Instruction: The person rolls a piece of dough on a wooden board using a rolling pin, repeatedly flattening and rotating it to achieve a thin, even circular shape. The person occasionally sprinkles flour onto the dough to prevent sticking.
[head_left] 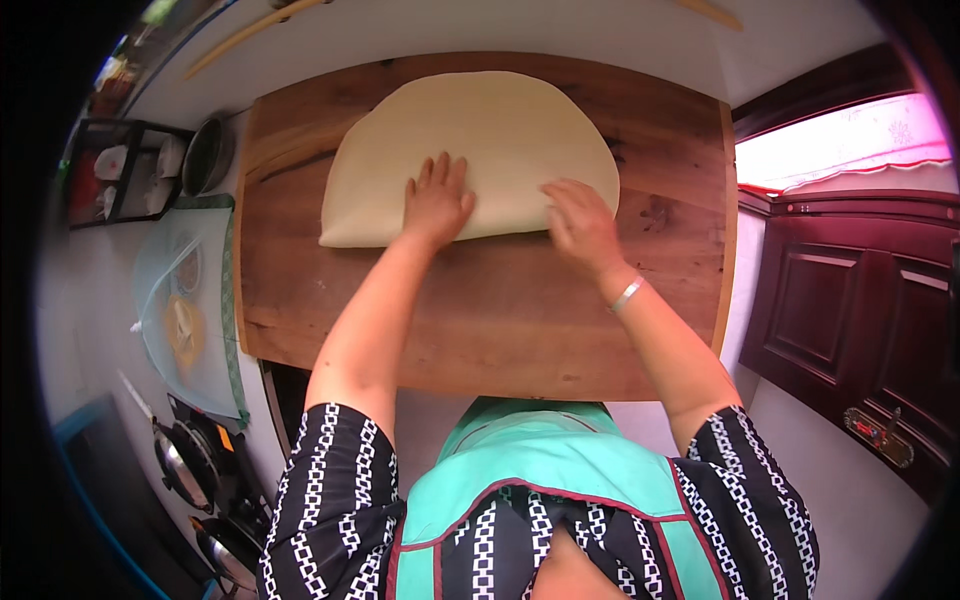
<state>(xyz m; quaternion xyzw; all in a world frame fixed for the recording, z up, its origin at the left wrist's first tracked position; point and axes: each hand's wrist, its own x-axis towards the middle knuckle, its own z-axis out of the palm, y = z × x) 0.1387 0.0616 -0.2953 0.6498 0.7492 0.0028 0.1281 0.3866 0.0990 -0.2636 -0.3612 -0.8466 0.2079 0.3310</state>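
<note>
Dough sheet (480, 120) was alr flattened wide on the counter (560, 330) n looked folded half-round imo; smoothing prob wasn't done. It lay under the spread fingers of the L hand (438, 205), running past their tips; R hand (583, 222) fingers bent loosely, gripping nothing afaict.

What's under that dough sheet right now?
The wooden tabletop shows around the dough sheet, which appears to lie directly on it. The surface beneath the dough is covered, so I can't tell if anything else is there.
</note>
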